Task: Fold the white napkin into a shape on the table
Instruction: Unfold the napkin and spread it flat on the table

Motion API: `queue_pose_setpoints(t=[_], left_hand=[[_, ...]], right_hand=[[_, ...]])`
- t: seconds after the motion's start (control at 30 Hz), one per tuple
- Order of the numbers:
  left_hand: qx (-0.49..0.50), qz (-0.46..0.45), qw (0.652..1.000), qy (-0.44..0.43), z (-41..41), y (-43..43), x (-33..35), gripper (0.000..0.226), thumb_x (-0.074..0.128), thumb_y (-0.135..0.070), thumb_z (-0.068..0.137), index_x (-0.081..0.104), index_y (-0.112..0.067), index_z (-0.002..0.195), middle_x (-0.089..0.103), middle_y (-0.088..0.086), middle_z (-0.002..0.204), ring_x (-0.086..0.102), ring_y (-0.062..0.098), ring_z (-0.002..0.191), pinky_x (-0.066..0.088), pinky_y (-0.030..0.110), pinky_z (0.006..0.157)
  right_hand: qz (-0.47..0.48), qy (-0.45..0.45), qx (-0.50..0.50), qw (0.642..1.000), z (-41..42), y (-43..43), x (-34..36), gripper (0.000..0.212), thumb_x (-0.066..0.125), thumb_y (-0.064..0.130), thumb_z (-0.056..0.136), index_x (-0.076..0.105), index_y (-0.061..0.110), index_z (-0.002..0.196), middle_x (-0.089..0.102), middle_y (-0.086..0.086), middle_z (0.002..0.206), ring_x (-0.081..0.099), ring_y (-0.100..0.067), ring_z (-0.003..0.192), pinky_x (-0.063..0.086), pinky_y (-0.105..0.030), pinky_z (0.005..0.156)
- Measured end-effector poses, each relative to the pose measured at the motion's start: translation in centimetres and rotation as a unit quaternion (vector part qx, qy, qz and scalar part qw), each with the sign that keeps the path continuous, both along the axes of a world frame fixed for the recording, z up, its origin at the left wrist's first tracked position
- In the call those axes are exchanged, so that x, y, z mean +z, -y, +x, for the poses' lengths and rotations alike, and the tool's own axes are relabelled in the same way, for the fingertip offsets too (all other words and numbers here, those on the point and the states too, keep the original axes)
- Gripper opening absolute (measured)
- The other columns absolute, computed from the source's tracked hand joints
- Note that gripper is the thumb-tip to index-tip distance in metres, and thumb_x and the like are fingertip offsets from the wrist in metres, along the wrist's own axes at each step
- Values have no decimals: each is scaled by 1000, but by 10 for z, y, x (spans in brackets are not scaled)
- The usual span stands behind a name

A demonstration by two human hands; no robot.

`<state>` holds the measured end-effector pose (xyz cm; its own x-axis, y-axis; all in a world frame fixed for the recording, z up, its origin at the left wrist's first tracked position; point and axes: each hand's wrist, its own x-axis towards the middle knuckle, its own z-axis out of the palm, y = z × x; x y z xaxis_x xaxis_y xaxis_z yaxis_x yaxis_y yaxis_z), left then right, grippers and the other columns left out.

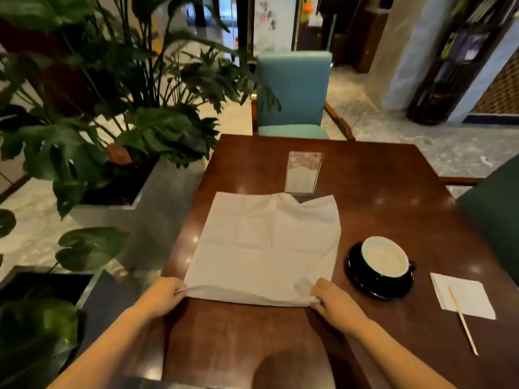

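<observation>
A white napkin (264, 245) lies spread nearly flat on the dark wooden table (379, 192), with crease lines across it and its far edge slightly rumpled. My left hand (163, 297) pinches the napkin's near left corner. My right hand (334, 304) pinches the near right corner. The near edge is lifted a little off the table between the two hands.
A black cup on a black saucer (380, 269) stands right of the napkin. Further right lies a small white paper napkin (463, 294) with a wooden stirrer (463, 321). A clear sign holder (303, 172) touches the napkin's far edge. Plants (98, 141) stand left; a teal chair (293, 94) is opposite.
</observation>
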<state>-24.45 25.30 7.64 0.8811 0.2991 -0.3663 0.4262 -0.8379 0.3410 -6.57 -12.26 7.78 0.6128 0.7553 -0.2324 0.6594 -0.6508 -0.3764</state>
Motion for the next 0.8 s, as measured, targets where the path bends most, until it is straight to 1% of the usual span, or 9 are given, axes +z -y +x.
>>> queue_pose_setpoints(t=[0.13, 0.23, 0.3, 0.4, 0.47, 0.53, 0.6, 0.7, 0.8], left_hand=[[-46, 54, 997, 40, -32, 21, -20, 23, 57, -14, 85, 71, -16, 103, 63, 2, 121, 55, 21, 117, 42, 29, 97], [-52, 85, 993, 56, -54, 35, -23, 32, 79, -4, 60, 75, -20, 87, 71, 3, 105, 67, 22, 98, 57, 32, 72], [-64, 116, 990, 54, -63, 43, -14, 41, 84, -4, 47, 76, -21, 83, 73, 3, 100, 70, 22, 90, 57, 33, 63], [-70, 118, 989, -45, -60, 51, 3, 51, 56, -33, 70, 62, -21, 119, 53, -1, 135, 48, 23, 125, 35, 40, 105], [-81, 114, 985, -97, -53, 56, 9, 66, 32, -57, 78, 41, -28, 137, 33, -7, 149, 26, 18, 138, 16, 42, 113], [-70, 117, 988, -70, -28, 68, 12, 70, 27, -66, 83, 24, -31, 145, 18, -5, 155, 16, 18, 142, 11, 43, 114], [-18, 67, 997, 20, 8, 84, 3, 66, 26, -59, 90, 17, -28, 147, 12, 0, 157, 12, 20, 143, 11, 42, 115], [71, -21, 992, 102, 57, 106, -26, 53, 23, -44, 98, 14, -26, 147, 10, 2, 157, 5, 17, 144, 1, 39, 116], [53, 75, 993, 69, 55, 110, -58, 57, 6, -45, 95, 9, -26, 148, 4, 0, 157, -6, 13, 143, -4, 41, 116]], right_hand=[[-23, 92, 62, 994, -31, 13, -25, 10, 55, 27, 72, 51, 19, 69, 53, 1, 75, 55, -24, 61, 30, -29, 51], [-46, 136, 47, 989, -47, 24, -26, 20, 70, 29, 61, 52, 23, 67, 52, 4, 71, 52, -20, 60, 26, -26, 55], [-58, 152, 11, 987, -53, 32, -25, 21, 63, 42, 65, 51, 25, 67, 49, 5, 73, 51, -20, 66, 25, -27, 58], [-68, 161, -44, 984, -62, 38, -16, 44, 51, 65, 73, 47, 23, 62, 44, 4, 72, 43, -18, 67, 26, -29, 58], [-11, 158, -58, 986, -69, 26, -5, 50, 43, 64, 82, 46, 20, 57, 44, 3, 67, 41, -17, 64, 31, -31, 58], [74, 133, -65, 986, -73, -6, 1, 47, 41, 48, 89, 53, 15, 58, 49, 0, 66, 45, -18, 63, 37, -32, 58], [114, 142, -68, 981, -72, -51, -9, 33, 42, 30, 86, 65, 12, 72, 62, -5, 76, 59, -25, 70, 48, -33, 65], [75, 85, -68, 991, -71, -121, -36, 41, 39, 21, 84, 66, 4, 109, 67, -16, 114, 65, -32, 102, 51, -43, 89], [30, 51, -41, 997, -78, -145, -58, 49, 35, 30, 91, 52, 8, 131, 51, -11, 139, 49, -28, 128, 36, -43, 109]])
